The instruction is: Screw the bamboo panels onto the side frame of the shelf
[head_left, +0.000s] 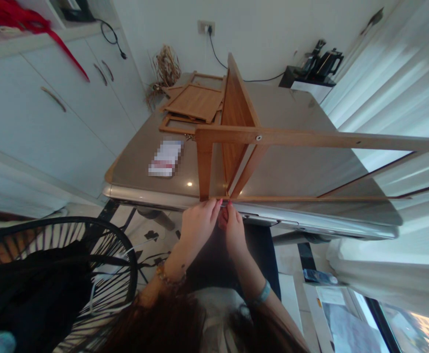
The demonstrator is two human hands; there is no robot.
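Observation:
A partly assembled wooden rack [310,138] rests on its side on the table, its near rail along the front edge. A slatted wooden panel [236,108] stands upright, joined to its frame, with a screw head visible in the upper rail. At the rack's near lower corner, my left hand [198,220] is closed, its fingertips against the rail. Close beside it, my right hand [235,226] is also closed in a pinch by the rail. Between the fingertips a small thin thing may be held, too small to make out.
On the grey table [133,169] lie several wooden panels and frames [195,100] and a pixelated sheet or phone [166,158]. Dried plants [166,63] stand behind. A black kettle [330,63] sits at the back right. A black woven chair [126,245] is at left, white curtains [394,88] at right.

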